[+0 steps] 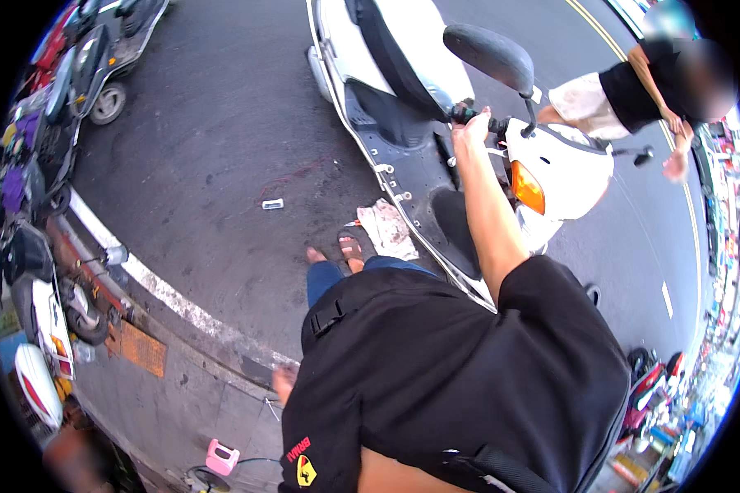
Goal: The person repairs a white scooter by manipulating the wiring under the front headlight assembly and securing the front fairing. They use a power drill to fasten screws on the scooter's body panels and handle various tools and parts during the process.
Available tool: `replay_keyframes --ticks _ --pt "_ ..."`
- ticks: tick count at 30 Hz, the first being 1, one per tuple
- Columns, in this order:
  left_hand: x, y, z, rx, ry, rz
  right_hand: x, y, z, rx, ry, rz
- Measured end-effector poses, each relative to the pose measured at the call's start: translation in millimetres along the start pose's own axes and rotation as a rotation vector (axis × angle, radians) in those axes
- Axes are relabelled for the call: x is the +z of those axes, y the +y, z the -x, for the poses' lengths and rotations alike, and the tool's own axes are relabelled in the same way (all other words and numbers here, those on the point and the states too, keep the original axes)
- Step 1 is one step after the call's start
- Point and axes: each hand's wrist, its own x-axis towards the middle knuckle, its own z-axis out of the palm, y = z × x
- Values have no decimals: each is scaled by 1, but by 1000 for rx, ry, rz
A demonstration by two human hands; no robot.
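Note:
My right arm stretches out to a white scooter (563,168), and my right hand (472,130) is closed round its black handlebar grip (496,126). A dark mirror (493,56) rises above the grip, and an orange turn signal (528,187) shows beside my forearm. My left hand (285,383) hangs low by my side, partly hidden behind my black shirt; its fingers are blurred. A thin metal tool (271,408) appears just below it, and whether the two touch I cannot make out. A stained cloth (386,230) lies between my sandalled foot (350,246) and the scooter.
A small whitish rectangular item (272,204) lies on the asphalt. Behind the left kerb stand several parked scooters (37,300). A pink jug (222,457) rests on the pavement. Beyond the scooter, another person (633,94) in a black top stands in the road.

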Motion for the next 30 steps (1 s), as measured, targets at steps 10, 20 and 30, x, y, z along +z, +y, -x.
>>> replay_keyframes --ticks 10,20,30 --pt "118 318 -207 39 -28 -370 -74 -175 112 190 -27 424" --pt "553 413 -201 410 -676 -1029 -87 -314 170 -109 339 1184" --pt "792 142 55 967 -1662 -1343 -77 -282 149 -511 686 2198"
